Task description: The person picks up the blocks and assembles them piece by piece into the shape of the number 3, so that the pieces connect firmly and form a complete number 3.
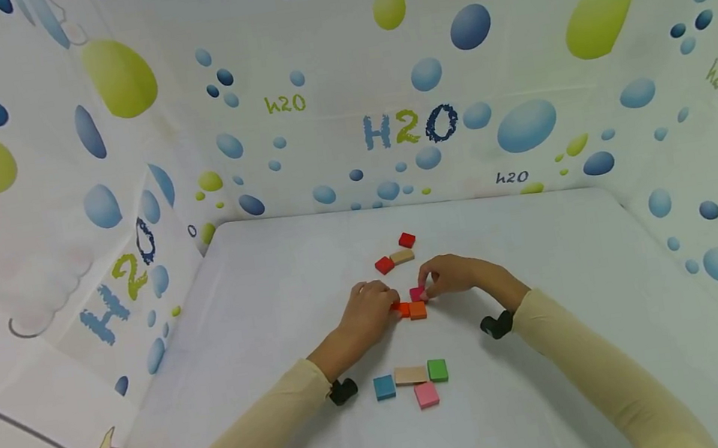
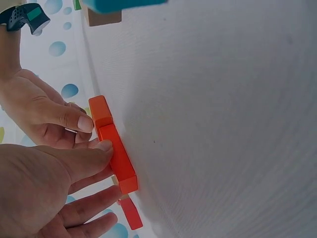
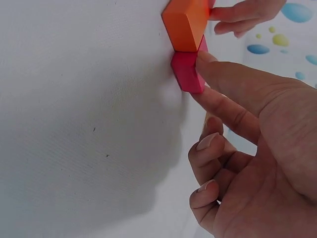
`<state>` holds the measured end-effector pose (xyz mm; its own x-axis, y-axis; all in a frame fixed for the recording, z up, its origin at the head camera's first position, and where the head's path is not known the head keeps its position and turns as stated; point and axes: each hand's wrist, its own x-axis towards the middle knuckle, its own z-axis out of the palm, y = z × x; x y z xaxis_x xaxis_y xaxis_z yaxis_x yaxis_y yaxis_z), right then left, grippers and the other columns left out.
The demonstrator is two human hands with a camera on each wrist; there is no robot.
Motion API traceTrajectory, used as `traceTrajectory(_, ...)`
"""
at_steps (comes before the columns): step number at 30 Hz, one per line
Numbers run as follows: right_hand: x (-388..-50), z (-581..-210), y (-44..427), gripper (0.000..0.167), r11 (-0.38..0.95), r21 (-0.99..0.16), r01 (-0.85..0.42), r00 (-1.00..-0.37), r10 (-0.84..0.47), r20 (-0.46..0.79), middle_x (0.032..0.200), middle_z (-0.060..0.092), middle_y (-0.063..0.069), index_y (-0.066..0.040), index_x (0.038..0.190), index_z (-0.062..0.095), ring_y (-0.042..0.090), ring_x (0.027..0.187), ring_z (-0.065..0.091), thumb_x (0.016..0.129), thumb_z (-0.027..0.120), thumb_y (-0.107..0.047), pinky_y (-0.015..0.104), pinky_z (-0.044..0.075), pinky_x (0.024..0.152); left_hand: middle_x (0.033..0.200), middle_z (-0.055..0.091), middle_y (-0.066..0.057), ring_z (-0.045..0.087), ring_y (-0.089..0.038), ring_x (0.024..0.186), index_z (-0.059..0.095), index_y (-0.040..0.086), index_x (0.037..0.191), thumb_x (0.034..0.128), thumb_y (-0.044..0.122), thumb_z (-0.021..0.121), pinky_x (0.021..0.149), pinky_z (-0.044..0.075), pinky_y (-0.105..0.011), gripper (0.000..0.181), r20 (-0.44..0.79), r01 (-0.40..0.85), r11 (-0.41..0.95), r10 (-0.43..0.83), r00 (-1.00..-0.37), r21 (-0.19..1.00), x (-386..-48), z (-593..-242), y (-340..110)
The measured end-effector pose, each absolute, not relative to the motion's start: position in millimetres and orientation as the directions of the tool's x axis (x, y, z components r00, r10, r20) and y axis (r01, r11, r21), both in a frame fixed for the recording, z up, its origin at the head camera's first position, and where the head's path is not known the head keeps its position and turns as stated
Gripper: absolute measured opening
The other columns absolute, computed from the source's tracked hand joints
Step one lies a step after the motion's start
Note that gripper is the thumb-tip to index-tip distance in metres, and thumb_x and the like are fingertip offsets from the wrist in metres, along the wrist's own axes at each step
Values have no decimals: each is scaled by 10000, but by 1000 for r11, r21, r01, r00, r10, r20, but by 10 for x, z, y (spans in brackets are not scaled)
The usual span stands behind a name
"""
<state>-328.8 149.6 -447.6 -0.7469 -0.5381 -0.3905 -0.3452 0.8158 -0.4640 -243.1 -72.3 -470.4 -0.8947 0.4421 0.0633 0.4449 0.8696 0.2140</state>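
My left hand [image 1: 365, 309] pinches a red-orange wooden block [image 2: 120, 159], its thumb on the near side in the left wrist view. An orange block [image 1: 417, 311] lies against that block's right end. My right hand [image 1: 453, 274] holds a magenta block [image 3: 184, 73] between thumb and index finger. This block sits right behind the orange one, seemingly touching it. The other fingers of the right hand curl loosely in the right wrist view.
Beyond the hands lie two red blocks [image 1: 384, 265] and a plain wooden block [image 1: 402, 256]. Nearer are a blue block [image 1: 384, 387], another plain block [image 1: 410, 375], a green block [image 1: 437, 370] and a pink block [image 1: 426, 395]. All rest on the white tabletop [image 1: 283, 264].
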Motion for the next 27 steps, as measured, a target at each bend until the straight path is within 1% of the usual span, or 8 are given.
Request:
traceTrajectory(7,-3254,-4454,1501,224,820,-452,-350,-750,-535,-389,971,611,45,-189,1194,708,198,946,558,998,738,-294,293,486,757,1214,750,-56,621,-252,1257,778,132,1195,975,263,783,1189,408,-536,257,68,448,867,444,-893,217,-2432,-4702,-729)
traceTrajectory(9,-3229,-4447,1497,275,823,-454,-341,-758,-526,-385,992,615,47,-184,1235,697,199,958,560,992,747,-304,294,502,770,1214,751,-56,622,-252,1257,778,132,1196,972,263,786,1190,408,-535,259,67,447,867,444,-894,219,-2434,-4709,-731)
traceTrajectory(13,-3161,-4442,1468,447,829,-451,-331,-777,-510,-370,1047,624,65,-163,1340,645,218,989,572,962,780,-359,319,549,808,1208,756,-54,629,-252,1246,782,133,1185,968,255,791,1181,419,-537,249,77,456,863,450,-889,217,-2437,-4727,-733)
traceTrajectory(16,-3106,-4464,1433,541,836,-433,-336,-781,-504,-368,1082,616,67,-166,1387,611,216,1011,577,936,803,-395,332,575,828,1204,757,-51,630,-248,1239,784,135,1178,969,253,791,1177,422,-535,241,82,461,862,455,-887,212,-2434,-4732,-732)
traceTrajectory(21,-3035,-4520,1394,547,850,-414,-325,-788,-486,-378,1090,593,55,-187,1404,601,192,1007,576,928,815,-352,315,578,815,1194,755,-56,631,-247,1228,782,130,1172,964,252,798,1172,425,-540,242,87,469,858,461,-883,207,-2432,-4730,-732)
traceTrajectory(24,-3011,-4528,1386,538,853,-413,-319,-796,-478,-371,1081,589,64,-189,1401,603,200,999,576,927,816,-329,313,577,799,1199,755,-53,631,-244,1230,781,133,1176,964,253,798,1176,422,-538,244,86,470,858,462,-883,207,-2436,-4736,-733)
traceTrajectory(27,-2997,-4527,1385,544,855,-409,-319,-800,-474,-366,1096,589,61,-200,1408,599,199,1018,572,928,815,-338,312,582,799,1208,752,-49,626,-242,1237,782,139,1180,963,259,799,1181,417,-535,248,80,465,860,459,-885,210,-2442,-4741,-734)
